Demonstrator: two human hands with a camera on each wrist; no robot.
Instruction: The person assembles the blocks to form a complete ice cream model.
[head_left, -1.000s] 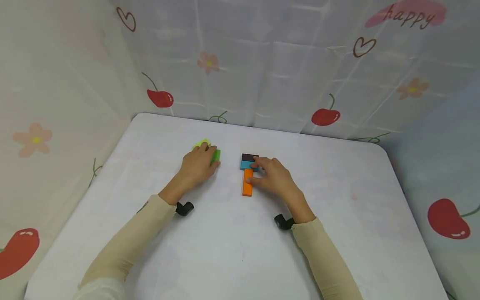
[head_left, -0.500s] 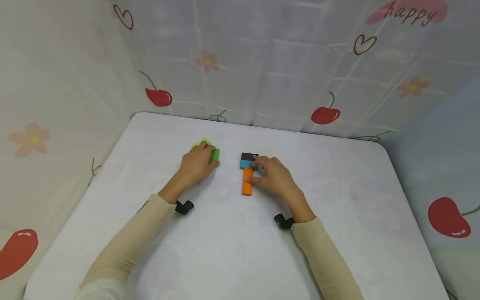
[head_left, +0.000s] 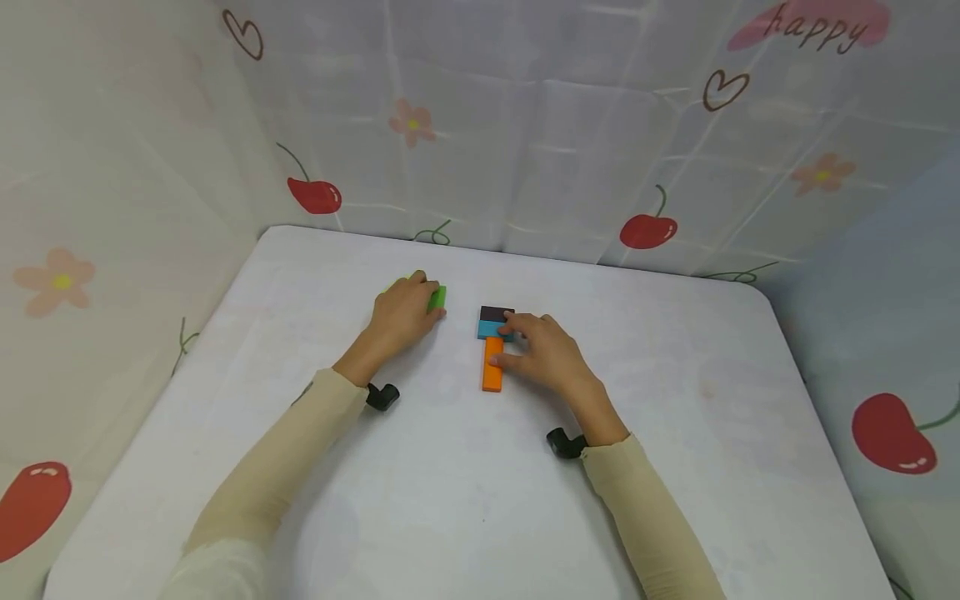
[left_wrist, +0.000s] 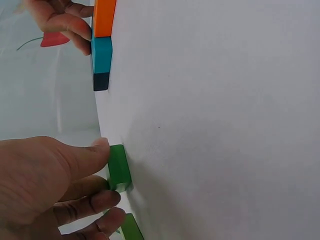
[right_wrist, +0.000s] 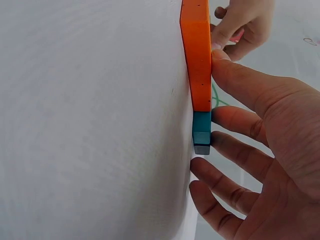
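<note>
My left hand (head_left: 402, 312) pinches a green block (left_wrist: 119, 168) between thumb and fingers at the back left of the table. Just beyond it, a lighter green block (left_wrist: 131, 228) lies near the fingertips, mostly hidden under the hand in the head view. At the table's middle, an orange block (head_left: 492, 375) stands end-on to a teal block (head_left: 487, 330), with a black block (head_left: 493, 314) behind that. My right hand (head_left: 551, 354) rests on this row with loosely spread fingers. Its thumb touches the orange block and its fingertips touch the teal and black blocks.
A white table (head_left: 480, 500) with rounded corners carries the blocks. Behind its far edge hangs a white curtain (head_left: 525, 150) printed with cherries, flowers and hearts. Each wrist wears a black camera mount, such as the left mount (head_left: 383, 397).
My left hand has slid the green block a little away from me and to the right, covering more of the lighter green block. The right hand and its row of blocks stay put.
</note>
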